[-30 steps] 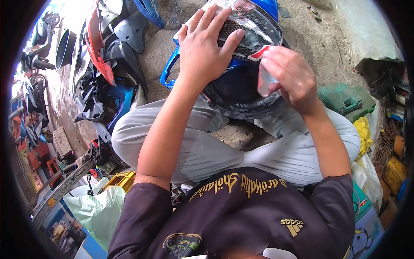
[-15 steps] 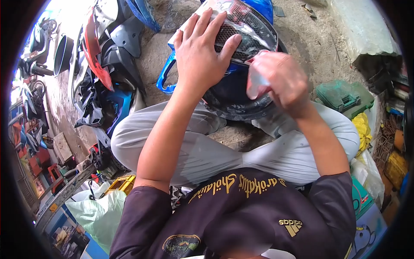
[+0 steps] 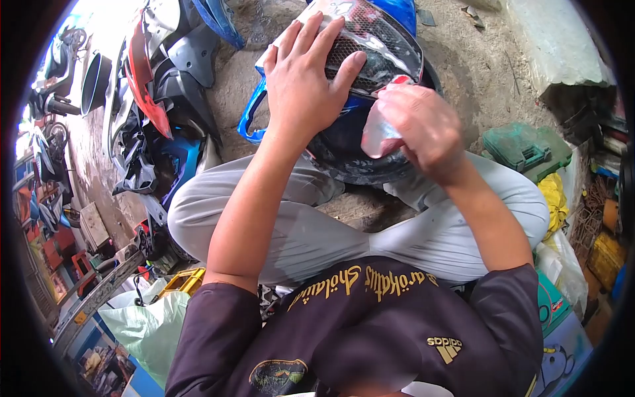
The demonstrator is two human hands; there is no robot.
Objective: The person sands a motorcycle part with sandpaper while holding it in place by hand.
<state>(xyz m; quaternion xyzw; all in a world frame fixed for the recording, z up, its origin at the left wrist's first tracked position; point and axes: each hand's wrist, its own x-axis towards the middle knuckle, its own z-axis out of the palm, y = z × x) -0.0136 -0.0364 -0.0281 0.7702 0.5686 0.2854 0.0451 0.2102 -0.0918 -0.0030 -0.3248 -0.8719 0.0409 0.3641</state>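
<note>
While a person [image 3: 397,317] sits cross-legged on a bare floor [image 3: 489,86], the left hand [image 3: 303,92] lies flat on a honeycomb-patterned panel [image 3: 374,46], fingers spread apart, as the right hand [image 3: 426,126], slightly blurred, has its fingers closed on a pale piece [image 3: 378,137] at the panel's near corner. The panel lies before the crossed legs, apparently resting on a dark tub [image 3: 357,165]. Pattern already covers much of the visible face; the near corner, where a red patch [image 3: 401,79] shows, looks unfinished, though how much remains cannot be told. Counted at the scene: two hands, one patterned panel, one pale piece and one tub, with one red fairing [image 3: 140,73] at left, one green case [image 3: 518,147] and one yellow bundle [image 3: 554,198] at right.
</note>
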